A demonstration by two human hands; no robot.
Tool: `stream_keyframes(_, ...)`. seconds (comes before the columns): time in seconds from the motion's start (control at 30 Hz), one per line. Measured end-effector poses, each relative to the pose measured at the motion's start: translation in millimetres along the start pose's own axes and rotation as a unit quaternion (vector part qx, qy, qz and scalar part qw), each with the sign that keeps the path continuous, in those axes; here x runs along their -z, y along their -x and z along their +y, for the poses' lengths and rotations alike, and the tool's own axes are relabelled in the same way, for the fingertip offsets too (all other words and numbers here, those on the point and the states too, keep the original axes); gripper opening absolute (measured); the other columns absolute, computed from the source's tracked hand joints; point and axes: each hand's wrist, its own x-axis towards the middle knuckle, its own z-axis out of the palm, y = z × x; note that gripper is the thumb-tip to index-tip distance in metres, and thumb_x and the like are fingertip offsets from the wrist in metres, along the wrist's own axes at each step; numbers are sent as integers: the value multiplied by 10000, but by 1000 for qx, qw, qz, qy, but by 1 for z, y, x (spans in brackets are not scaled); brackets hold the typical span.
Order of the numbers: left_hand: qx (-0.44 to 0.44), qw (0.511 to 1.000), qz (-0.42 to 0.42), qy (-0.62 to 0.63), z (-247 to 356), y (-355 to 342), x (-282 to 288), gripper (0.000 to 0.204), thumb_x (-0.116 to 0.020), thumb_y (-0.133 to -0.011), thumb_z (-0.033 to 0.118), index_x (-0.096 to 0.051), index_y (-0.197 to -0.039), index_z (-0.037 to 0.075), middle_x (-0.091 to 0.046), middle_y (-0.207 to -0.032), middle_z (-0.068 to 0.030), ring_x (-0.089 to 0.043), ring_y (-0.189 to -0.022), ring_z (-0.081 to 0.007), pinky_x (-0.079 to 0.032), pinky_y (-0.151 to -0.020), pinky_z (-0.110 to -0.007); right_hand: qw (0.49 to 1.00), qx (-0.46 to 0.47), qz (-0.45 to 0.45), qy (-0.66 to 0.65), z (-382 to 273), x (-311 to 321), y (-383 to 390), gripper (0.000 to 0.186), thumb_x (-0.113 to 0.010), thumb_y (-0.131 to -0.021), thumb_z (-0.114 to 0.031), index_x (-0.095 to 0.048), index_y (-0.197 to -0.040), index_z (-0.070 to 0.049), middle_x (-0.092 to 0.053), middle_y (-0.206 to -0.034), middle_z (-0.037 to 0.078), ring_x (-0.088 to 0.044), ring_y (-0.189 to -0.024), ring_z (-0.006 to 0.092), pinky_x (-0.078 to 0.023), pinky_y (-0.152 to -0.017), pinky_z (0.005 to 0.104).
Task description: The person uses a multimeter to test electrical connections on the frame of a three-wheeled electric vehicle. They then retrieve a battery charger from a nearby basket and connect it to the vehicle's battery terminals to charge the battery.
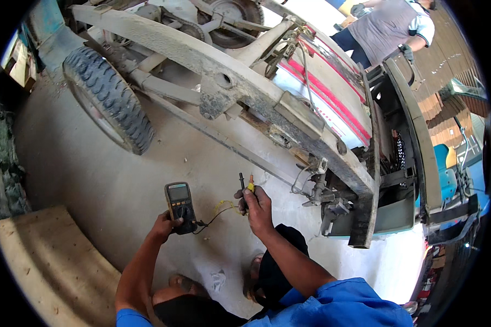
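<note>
- Head view: the left hand (pixel 162 226) holds a digital multimeter (pixel 187 210) by its lower left edge, over the floor (pixel 131 191); its display is too small to read.
- The right hand (pixel 260 208) grips a black test probe (pixel 241 179) and a yellow one (pixel 251 186) — fingers hide their lower ends.
- Test leads (pixel 215 219) tangle between the hands, partly indistinct.
- Beyond the vehicle frame (pixel 245 82), a co-worker (pixel 384 27) — head cut off by the rim.
</note>
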Motion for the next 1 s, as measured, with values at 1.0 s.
stream_keyframes(1.0, -232, 758, 258, -552, -32, -99, 26, 390, -720, -808, 268, -656, -1014, -57, -691, -911, -219, -672, -870, -333, -514, -770, -417, 990, 77, 31, -113, -8, -2, -52, 188, -478, -1017, -185, -535, -998, -7, -630, -904, 61, -574, -786, 119, -481, -736, 285)
